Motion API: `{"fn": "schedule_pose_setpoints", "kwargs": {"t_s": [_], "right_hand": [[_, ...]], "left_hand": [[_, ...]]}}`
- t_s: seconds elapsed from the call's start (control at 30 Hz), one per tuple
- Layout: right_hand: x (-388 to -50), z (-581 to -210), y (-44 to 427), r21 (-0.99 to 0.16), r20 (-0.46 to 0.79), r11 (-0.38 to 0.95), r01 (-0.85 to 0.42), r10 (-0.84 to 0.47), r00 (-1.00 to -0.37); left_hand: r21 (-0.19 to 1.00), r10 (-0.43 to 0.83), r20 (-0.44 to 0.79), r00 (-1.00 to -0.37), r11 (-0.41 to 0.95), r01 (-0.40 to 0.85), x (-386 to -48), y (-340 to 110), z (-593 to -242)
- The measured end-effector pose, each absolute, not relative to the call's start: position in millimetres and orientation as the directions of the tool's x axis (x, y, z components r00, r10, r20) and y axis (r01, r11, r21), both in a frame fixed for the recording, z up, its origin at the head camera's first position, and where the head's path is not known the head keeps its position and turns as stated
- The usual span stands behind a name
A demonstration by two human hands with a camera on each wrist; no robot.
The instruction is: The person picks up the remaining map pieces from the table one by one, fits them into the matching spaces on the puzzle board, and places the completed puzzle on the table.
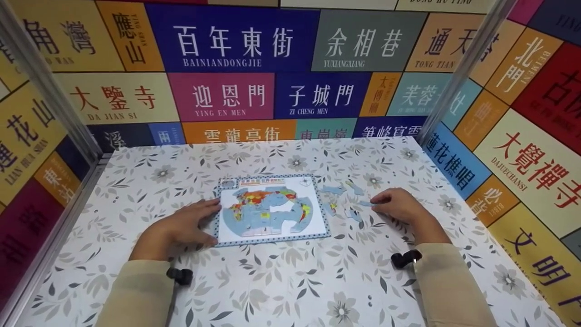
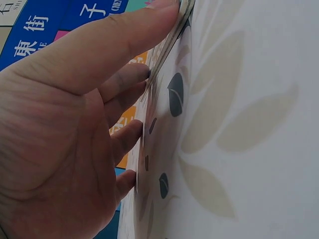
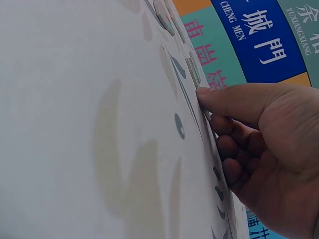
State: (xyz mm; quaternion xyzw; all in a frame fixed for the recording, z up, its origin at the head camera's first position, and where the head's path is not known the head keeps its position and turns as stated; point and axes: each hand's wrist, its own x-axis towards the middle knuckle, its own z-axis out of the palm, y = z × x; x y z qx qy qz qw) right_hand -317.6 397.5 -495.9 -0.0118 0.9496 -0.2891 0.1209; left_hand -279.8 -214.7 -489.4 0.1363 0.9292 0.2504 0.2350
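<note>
A world map jigsaw puzzle (image 1: pixel 258 230) in a blue dotted frame lies flat on the table, with white gaps in its map. My left hand (image 1: pixel 193 222) rests at its left edge, fingers and thumb spread; in the left wrist view the thumb of the left hand (image 2: pixel 60 124) touches the board's edge. To the right of the board, my right hand (image 1: pixel 399 209) pinches a small blue puzzle piece (image 1: pixel 366 203) close to the tabletop. In the right wrist view the other fingers of the right hand (image 3: pixel 269 144) are curled, and the piece is mostly hidden.
Several loose pieces lie between the board and my right hand, among them a blue piece (image 1: pixel 333 190), a blue-and-yellow piece (image 1: pixel 354 187) and a lower piece (image 1: pixel 352 214). A floral cloth (image 1: pixel 272 286) covers the table. Panels with street names (image 1: pixel 231 41) stand behind and at both sides.
</note>
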Motion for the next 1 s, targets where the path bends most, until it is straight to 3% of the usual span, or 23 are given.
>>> {"fn": "schedule_pose_setpoints", "kwargs": {"t_s": [0.23,0.6,1.0], "right_hand": [[-316.0,-495.8,395.7,-0.546,-0.196,0.838,0.009,-0.117,-0.974],[-314.7,-492.3,394.4,-0.533,-0.205,0.846,-0.002,-0.132,-0.97],[-316.1,-491.8,391.4,-0.544,-0.22,0.838,0.043,-0.093,-0.971]], "left_hand": [[0.529,0.395,-0.339,-0.854,0.831,0.174,-280.4,-214.6,-488.2],[0.518,0.358,-0.364,-0.86,0.845,0.133,-279.9,-212.2,-488.1],[0.511,0.361,-0.368,-0.857,0.848,0.139,-279.4,-212.4,-488.2]]}}
